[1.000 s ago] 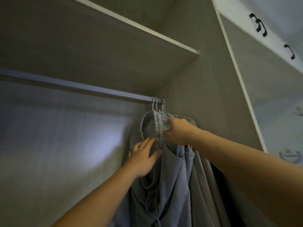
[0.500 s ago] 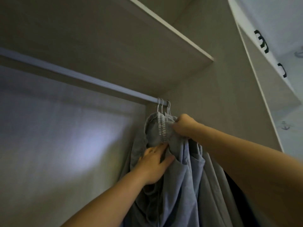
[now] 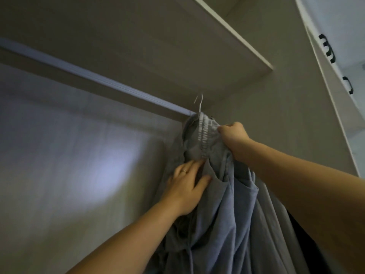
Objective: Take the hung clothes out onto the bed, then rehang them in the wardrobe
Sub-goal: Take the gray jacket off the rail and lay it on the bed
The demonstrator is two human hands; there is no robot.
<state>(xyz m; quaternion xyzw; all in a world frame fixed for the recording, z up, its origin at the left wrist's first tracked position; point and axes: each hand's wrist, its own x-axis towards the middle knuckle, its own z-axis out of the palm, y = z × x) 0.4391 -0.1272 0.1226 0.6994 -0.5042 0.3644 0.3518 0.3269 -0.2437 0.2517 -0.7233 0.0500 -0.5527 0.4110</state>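
Note:
Grey drawstring trousers (image 3: 217, 214) with an elastic waistband hang at the right end of the wardrobe rail (image 3: 98, 84). Their white hanger hook (image 3: 199, 104) stands raised above the rail end. My right hand (image 3: 233, 135) grips the top of the waistband where the hanger sits. My left hand (image 3: 187, 184) presses its straight fingers against the cloth just below the waistband. Behind the trousers hang more grey clothes (image 3: 276, 224) and a dark garment (image 3: 308, 244); their hangers are hidden.
A shelf (image 3: 227, 32) runs close above the rail. The wardrobe side wall (image 3: 286, 125) stands right beside the clothes. The rail to the left carries nothing. White cabinet doors with black handles (image 3: 327, 50) are at the upper right.
The trousers' hanger hook has risen from the rail to above it, with my right hand lifting the waistband. My left hand stays on the cloth below.

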